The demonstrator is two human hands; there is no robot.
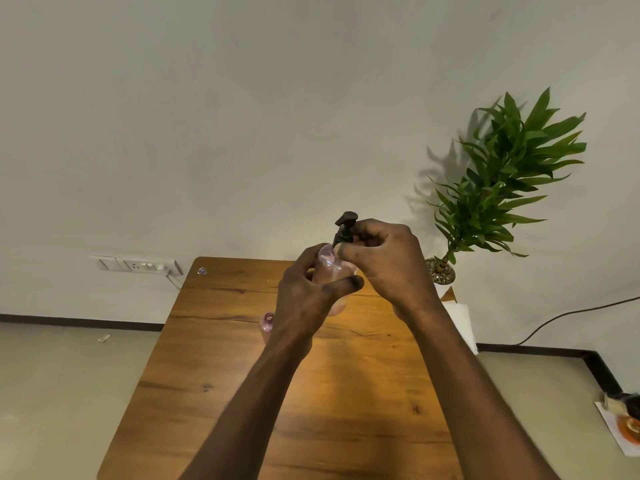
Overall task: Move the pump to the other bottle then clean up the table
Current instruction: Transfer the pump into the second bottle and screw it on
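Note:
My left hand (304,299) grips a clear pink bottle (330,268), held up above the wooden table (242,375). My right hand (388,265) pinches the collar of a black pump (344,228) that sits at the bottle's neck, tilted a little to the left. A second pink bottle (267,323) with an open neck stands on the table, partly hidden behind my left wrist. Whether the pump is screwed tight cannot be told.
A potted green plant (498,174) stands at the table's far right corner, with white paper (459,323) beside it. A wall socket strip (136,265) is on the left wall. A cable (571,313) runs along the right wall; small items lie on the floor (627,420) at right.

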